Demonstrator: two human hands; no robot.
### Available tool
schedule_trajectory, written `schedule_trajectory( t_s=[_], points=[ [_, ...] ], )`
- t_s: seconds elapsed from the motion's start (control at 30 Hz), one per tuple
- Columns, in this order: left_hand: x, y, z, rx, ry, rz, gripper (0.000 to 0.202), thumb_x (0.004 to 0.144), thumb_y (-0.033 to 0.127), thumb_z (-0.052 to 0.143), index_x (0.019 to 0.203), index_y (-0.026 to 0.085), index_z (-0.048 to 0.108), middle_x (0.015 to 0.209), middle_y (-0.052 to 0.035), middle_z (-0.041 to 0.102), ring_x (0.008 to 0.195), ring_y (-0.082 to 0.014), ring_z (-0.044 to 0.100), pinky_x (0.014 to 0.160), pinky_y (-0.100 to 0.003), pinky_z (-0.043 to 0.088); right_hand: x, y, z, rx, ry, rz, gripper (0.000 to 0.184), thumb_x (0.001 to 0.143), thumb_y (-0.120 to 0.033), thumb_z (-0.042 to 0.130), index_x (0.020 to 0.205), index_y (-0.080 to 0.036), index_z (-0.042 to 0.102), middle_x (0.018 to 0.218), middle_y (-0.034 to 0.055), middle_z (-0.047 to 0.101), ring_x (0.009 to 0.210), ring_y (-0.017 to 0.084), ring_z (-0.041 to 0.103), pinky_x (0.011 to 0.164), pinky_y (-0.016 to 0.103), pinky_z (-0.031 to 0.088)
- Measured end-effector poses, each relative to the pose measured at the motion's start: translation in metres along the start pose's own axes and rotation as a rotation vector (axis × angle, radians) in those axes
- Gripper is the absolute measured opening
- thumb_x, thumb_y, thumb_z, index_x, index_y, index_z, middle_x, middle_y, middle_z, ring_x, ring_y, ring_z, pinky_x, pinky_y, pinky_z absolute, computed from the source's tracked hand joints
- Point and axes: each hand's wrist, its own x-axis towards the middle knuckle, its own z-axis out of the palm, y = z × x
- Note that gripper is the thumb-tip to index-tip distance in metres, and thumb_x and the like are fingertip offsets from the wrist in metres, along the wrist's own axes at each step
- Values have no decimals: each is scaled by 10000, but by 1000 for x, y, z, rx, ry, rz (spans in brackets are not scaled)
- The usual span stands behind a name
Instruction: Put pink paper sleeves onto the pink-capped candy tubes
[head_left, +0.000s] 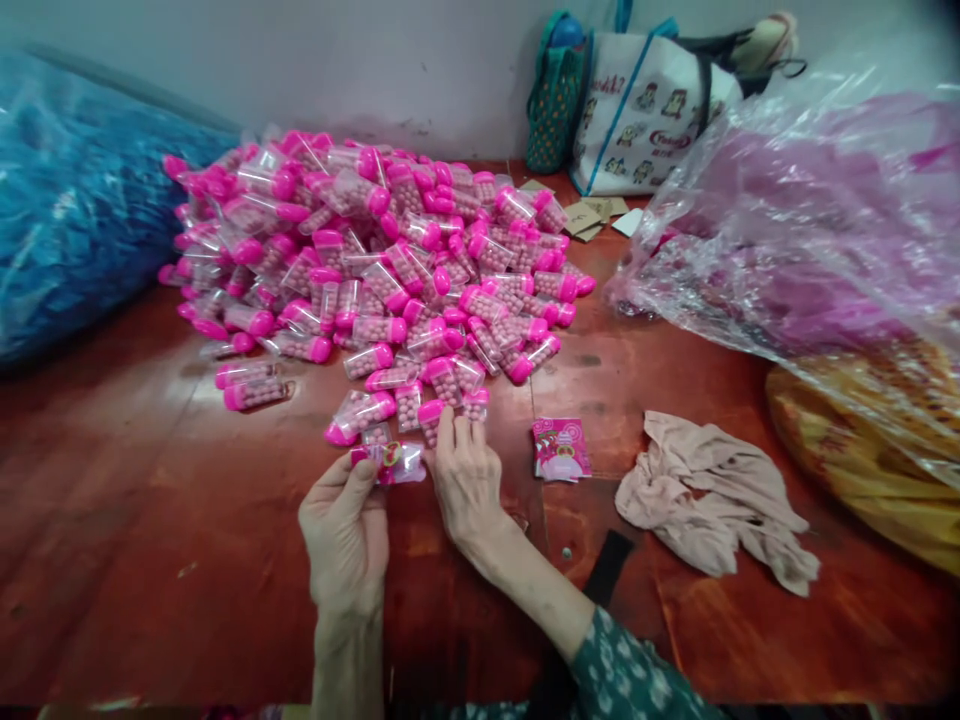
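A big heap of small clear tubes with pink caps [375, 260], filled with pink candy balls, covers the far middle of the red-brown table [150, 520]. My left hand [346, 535] is closed on one such tube with a pink sticker [390, 462], held just above the table. My right hand [465, 475] lies beside it, its stretched fingers reaching onto the tubes at the heap's near edge, the thumb side by the held tube's end. A small stack of pink stickers [561, 450] lies to the right of my right hand.
A crumpled beige cloth [712, 500] lies at the right. A large clear bag of pink stuff [810, 220] sits over a yellow bag [870, 450] far right. A blue plastic bag [75, 200] fills the left. Tote bags [637, 110] stand by the wall.
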Motion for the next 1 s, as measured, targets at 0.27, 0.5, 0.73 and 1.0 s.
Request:
schedule_trajectory(
  t_s=[0.27, 0.5, 0.73, 1.0],
  points=[
    [0, -5, 3, -40, -38, -72, 224, 497, 280, 783, 632, 149, 663, 611, 14, 660, 537, -89, 573, 552, -200, 491, -39, 33, -30, 774, -47, 272, 244, 821, -267, 508, 1034, -153, 550, 805, 37, 624, 688, 149, 583, 637, 253, 472],
    [-8, -17, 13, -1, 12, -31, 148, 546, 236, 757, 623, 144, 669, 612, 16, 660, 572, -78, 579, 619, -197, 476, -64, 29, -68, 1174, -121, 458, 349, 732, -294, 619, 1049, -160, 562, 850, 45, 636, 698, 137, 585, 613, 233, 491],
    [-23, -27, 29, -9, -10, -87, 148, 583, 249, 738, 654, 137, 673, 626, 10, 660, 578, -82, 578, 613, -202, 468, -65, 25, -75, 1148, -100, 449, 289, 720, -236, 616, 1000, -167, 588, 794, 23, 646, 665, 125, 588, 590, 200, 497],
    [-31, -33, 34, 43, -68, -46, 89, 649, 234, 688, 680, 152, 671, 668, 0, 654, 623, -99, 583, 646, -219, 469, -65, 39, -78, 1138, -185, 448, 286, 746, -237, 598, 1028, -191, 612, 780, 0, 645, 648, 117, 557, 564, 193, 447]
  ],
)
